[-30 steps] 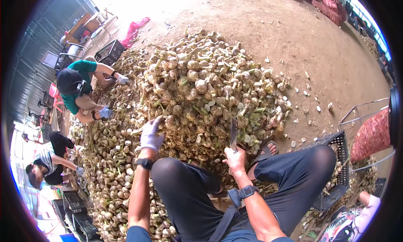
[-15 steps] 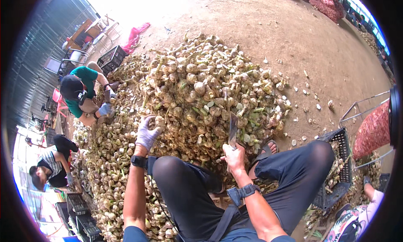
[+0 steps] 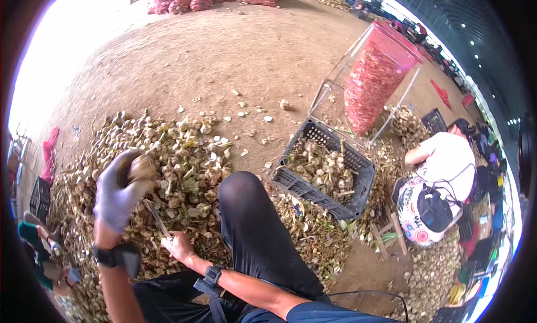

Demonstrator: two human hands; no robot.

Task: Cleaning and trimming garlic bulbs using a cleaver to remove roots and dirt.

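Note:
My left hand (image 3: 114, 195), in a pale purple-grey glove, is raised over the heap and somewhat blurred. Its fingers are wrapped round a garlic bulb (image 3: 144, 170). Just below, my right hand (image 3: 180, 247) is bare and closed on the handle of a knife (image 3: 156, 218). The narrow blade points up and left toward the bulb, and a small gap seems to lie between them. Under both hands spreads a heap of garlic bulbs (image 3: 190, 160) with dry stems and cut pieces.
Right of my knee stands a black plastic crate (image 3: 306, 191) partly filled with garlic and stems. Beyond it a full red mesh bag (image 3: 372, 85) hangs in a metal frame. A person in white (image 3: 447, 162) sits at right; another in green (image 3: 31, 239) works at far left.
The view has swung to the right, bringing the crate and mesh bag toward the middle. My left hand has lifted with a bulb in it. My right hand still grips the knife.

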